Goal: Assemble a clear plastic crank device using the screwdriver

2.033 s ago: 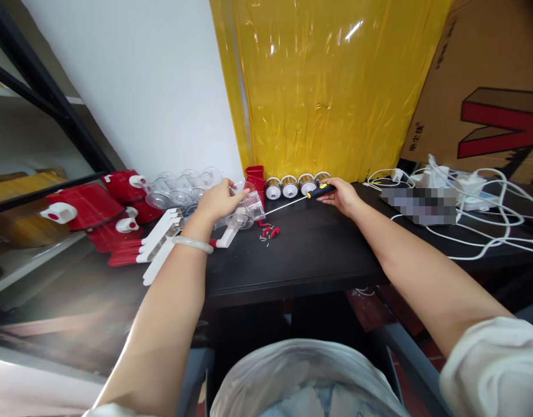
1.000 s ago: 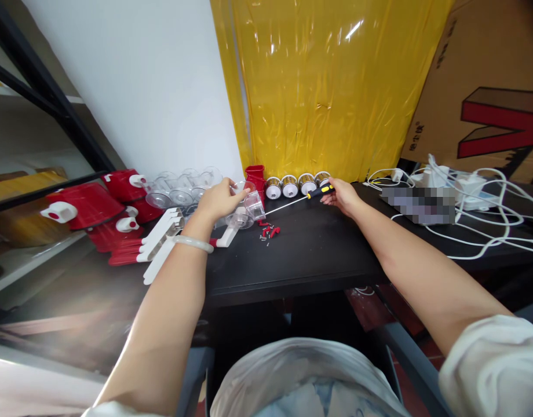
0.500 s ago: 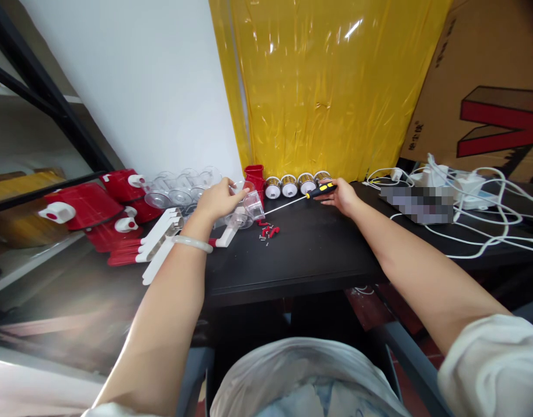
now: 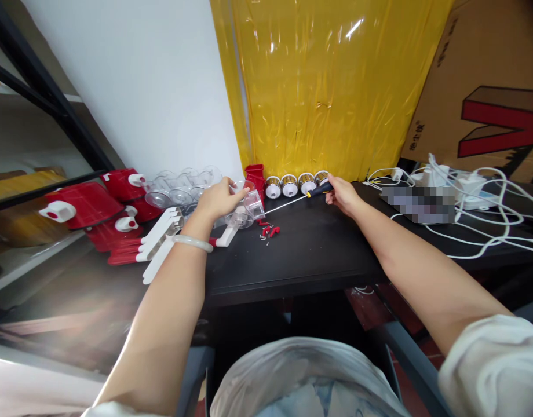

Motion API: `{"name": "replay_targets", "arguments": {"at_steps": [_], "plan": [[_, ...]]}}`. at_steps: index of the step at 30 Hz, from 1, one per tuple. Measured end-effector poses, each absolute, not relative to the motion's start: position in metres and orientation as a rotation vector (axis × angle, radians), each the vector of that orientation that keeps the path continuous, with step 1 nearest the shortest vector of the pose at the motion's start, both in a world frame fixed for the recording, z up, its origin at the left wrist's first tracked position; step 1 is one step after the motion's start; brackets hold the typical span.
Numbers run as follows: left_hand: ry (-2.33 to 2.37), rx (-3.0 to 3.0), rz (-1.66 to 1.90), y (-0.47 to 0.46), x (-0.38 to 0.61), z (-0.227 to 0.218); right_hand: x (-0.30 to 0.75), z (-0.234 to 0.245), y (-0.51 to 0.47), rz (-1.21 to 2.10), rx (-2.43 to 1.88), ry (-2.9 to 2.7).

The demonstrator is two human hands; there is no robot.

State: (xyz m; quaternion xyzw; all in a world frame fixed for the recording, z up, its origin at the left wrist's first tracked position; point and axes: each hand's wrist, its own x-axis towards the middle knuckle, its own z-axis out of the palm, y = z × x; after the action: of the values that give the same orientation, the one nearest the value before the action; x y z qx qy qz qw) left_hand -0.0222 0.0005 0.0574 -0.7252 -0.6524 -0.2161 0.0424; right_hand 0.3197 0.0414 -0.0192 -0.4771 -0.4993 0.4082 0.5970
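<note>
My left hand (image 4: 221, 200) grips a clear plastic part (image 4: 254, 204) with a boxy end, tilted above the table. In my right hand (image 4: 342, 196) is the handle of a screwdriver (image 4: 319, 190), dark with yellow marks. Its long thin shaft points left, and the tip meets the boxy end of the clear part; the exact contact is too small to make out. Just below lie small red pieces (image 4: 273, 231) and several tiny screws (image 4: 263, 236). A white piece with a red end (image 4: 227, 234) rests under the clear part.
Several clear round parts (image 4: 179, 196) stand behind my left hand. Red containers with white knobs (image 4: 86, 200) and white-and-red handles (image 4: 156, 237) are at left. Several cylinders (image 4: 289, 186) line the yellow-wrapped panel (image 4: 327, 87). White cables (image 4: 488, 208) tangle at right. A lined bin (image 4: 310, 370) sits below.
My right fingers have shifted around the screwdriver handle, and the handle has rotated so fewer yellow marks show. My left hand and the clear part stay in place.
</note>
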Motion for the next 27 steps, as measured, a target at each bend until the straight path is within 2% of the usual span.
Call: {"name": "replay_targets", "arguments": {"at_steps": [3, 9, 21, 27], "plan": [[-1.999, -2.217, -0.663, 0.0005, -0.0219, 0.0575, 0.3197, -0.0205, 0.0455, 0.948, -1.164, -1.117], [-1.993, -2.223, -0.672, 0.0009, -0.0222, 0.0571, 0.3167, -0.0154, 0.0432, 1.162, -1.178, -1.011], [-1.998, -2.216, -0.678, 0.0013, -0.0227, 0.0571, 0.3157, -0.0128, 0.0414, 1.101, -1.179, -1.008], [-2.0, -2.216, -0.671, 0.001, -0.0224, 0.0575, 0.3189, -0.0198, 0.044, 0.956, -1.241, -1.103]]}}
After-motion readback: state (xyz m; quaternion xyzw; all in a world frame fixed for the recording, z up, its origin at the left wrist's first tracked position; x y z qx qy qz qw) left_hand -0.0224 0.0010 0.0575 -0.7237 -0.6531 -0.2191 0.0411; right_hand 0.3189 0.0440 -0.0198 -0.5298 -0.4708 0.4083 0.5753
